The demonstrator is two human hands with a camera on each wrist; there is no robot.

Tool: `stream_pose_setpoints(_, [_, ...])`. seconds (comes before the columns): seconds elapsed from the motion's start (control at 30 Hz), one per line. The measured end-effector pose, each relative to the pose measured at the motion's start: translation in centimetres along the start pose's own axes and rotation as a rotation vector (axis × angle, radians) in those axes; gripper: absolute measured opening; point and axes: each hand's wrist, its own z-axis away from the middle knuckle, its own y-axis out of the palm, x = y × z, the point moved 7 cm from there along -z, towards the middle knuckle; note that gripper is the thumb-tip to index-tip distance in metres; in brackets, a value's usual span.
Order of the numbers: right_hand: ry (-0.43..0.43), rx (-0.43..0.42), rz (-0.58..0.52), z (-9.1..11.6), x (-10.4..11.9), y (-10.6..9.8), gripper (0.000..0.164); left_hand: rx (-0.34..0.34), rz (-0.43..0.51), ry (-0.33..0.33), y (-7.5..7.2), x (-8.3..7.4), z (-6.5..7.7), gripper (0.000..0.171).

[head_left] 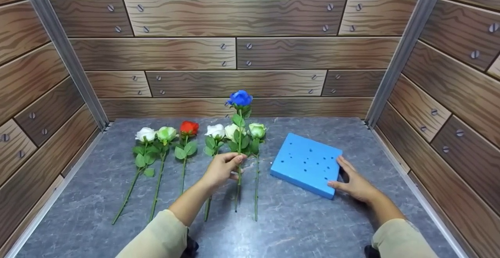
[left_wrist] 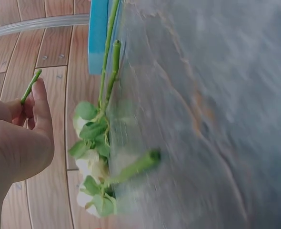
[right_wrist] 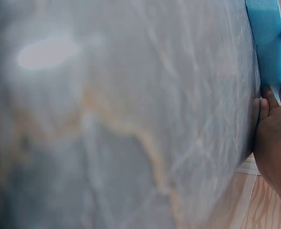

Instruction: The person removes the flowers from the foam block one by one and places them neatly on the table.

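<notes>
My left hand [head_left: 223, 169] pinches the green stem of a blue rose [head_left: 240, 98] between thumb and fingers. That rose stands upright, its bloom higher than the others and its stem's lower end above the tabletop. In the left wrist view, the left hand [left_wrist: 24, 131] shows with a short length of the pinched stem [left_wrist: 32, 87]. On the right, my right hand [head_left: 357, 184] holds the near right edge of a blue foam block [head_left: 300, 168], which is dotted with small holes. Its thumb lies at the front corner, and the right wrist view shows fingertips [right_wrist: 269, 98] at the block's lower edge.
Several roses lie on the grey marbled table [head_left: 297, 226]: a white one [head_left: 145, 134], a green one [head_left: 166, 134] and a red one [head_left: 189, 127] at left, with another white one [head_left: 215, 131], a cream one [head_left: 232, 132] and a green-white one [head_left: 257, 130] mid-table. Wood-patterned walls [head_left: 234, 55] enclose the table.
</notes>
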Motion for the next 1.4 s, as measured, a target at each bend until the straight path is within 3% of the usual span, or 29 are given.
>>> stream_pose_setpoints(0.63, [0.005, 0.001, -0.001, -0.2, -0.4, 0.0, 0.113, -0.008, -0.021, -0.034, -3.1, 0.3, 2.2, 0.031])
stream_pose_setpoints(1.17, [0.010, 0.000, -0.003, -0.2, -0.1, 0.0, 0.113, 0.021, -0.108, -0.067, -6.3, 0.4, 4.4, 0.036])
stream_pose_setpoints(1.4, [-0.025, 0.003, -0.017, -0.1, 0.3, 0.1, 0.111, -0.031, -0.148, -0.053, -8.2, 0.3, 5.3, 0.030])
